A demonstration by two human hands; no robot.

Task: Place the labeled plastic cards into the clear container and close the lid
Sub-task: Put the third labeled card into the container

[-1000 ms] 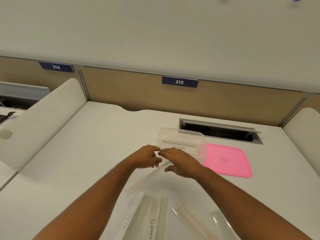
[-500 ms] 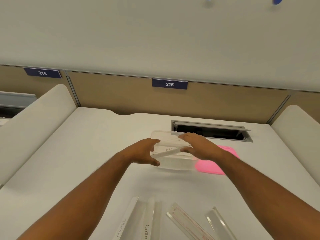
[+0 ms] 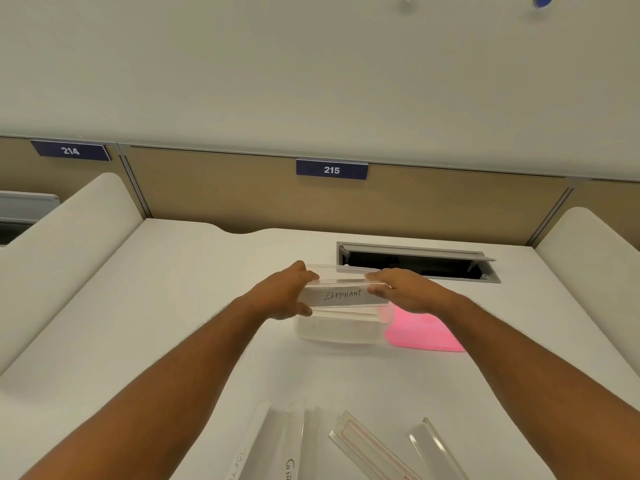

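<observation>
Both hands — left hand [image 3: 287, 294], right hand [image 3: 403, 289] — pinch the ELEPHANT card [image 3: 344, 295] over the clear container [image 3: 341, 329]; four cards [image 3: 372, 448] lie nearer than it on the counter [image 3: 173, 306], pink lid [image 3: 424, 332] off beside it.

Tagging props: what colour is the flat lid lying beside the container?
Bright pink flat plastic lid, clearest in the head view.

Clear "ELEPHANT" card [image 3: 343, 295] held over the clear container [image 3: 341, 329], pink lid [image 3: 420, 336] lying just beside.
</observation>
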